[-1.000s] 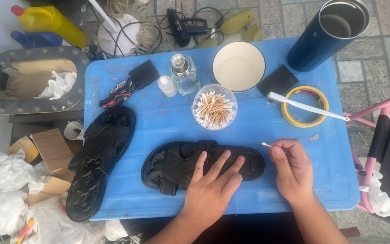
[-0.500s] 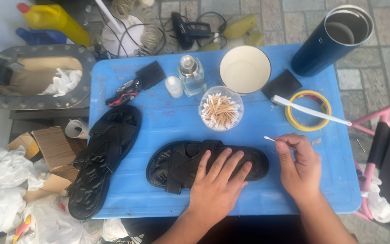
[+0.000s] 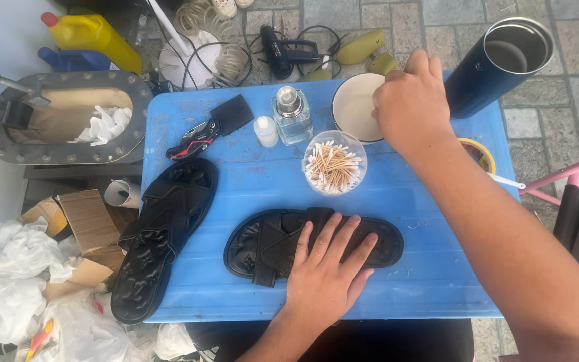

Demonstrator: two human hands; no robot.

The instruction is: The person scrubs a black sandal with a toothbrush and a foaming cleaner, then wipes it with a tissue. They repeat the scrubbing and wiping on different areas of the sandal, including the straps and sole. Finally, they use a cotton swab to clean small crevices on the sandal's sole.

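A black sandal [image 3: 263, 245] lies sideways on the blue table [image 3: 249, 184] near its front edge. My left hand [image 3: 326, 275] rests flat on the sandal's middle and right part, fingers spread. My right hand [image 3: 410, 107] is stretched to the back of the table, over the right rim of a white bowl [image 3: 353, 107], fingers curled shut. The cotton swab seen in it earlier is hidden by the hand. A clear cup of cotton swabs [image 3: 333, 164] stands between the bowl and the sandal.
A second black sandal [image 3: 162, 234] lies over the table's left edge. A glass bottle [image 3: 291, 117], small white bottle [image 3: 265, 131], black pad [image 3: 231, 114] and cutters [image 3: 192, 139] sit at the back. A dark blue tumbler [image 3: 497, 64] and yellow tape roll [image 3: 480, 154] are right.
My right hand has left the sandal's right end and reached forward to the white bowl with the swab. My left hand stays flat on the sandal.
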